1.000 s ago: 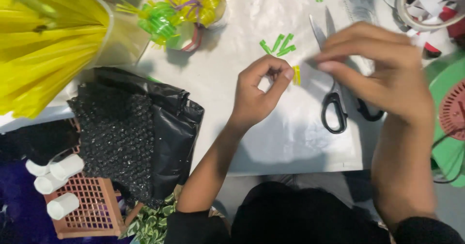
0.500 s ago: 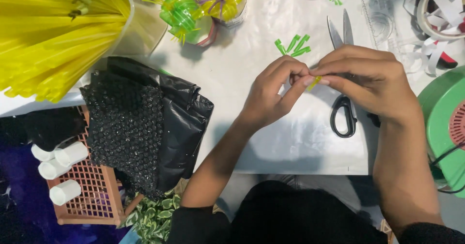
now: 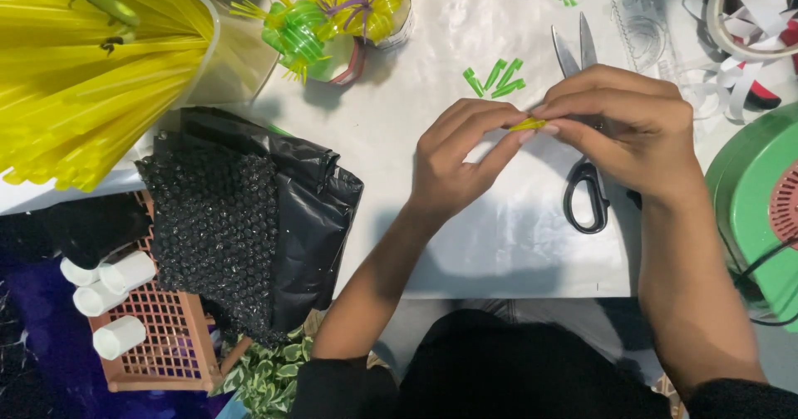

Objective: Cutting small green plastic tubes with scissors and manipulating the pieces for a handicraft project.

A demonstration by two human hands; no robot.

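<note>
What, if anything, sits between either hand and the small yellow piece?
Nothing visible. The left hand and right hand both pinch the yellow piece directly at their fingertips, above the white table. The scissors lie under the right hand, and the green cut pieces lie beyond, clear of the grip.

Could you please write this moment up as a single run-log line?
left hand: pinching yellow straw piece | right hand: pinching its other end | scissors: on table, under right hand | green cut pieces: beside

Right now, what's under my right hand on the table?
Black-handled scissors lie under the right hand: the blade tips and one handle loop show, while the pivot and the rest are covered. Both hands pinch a small yellow piece above the white table.
</note>
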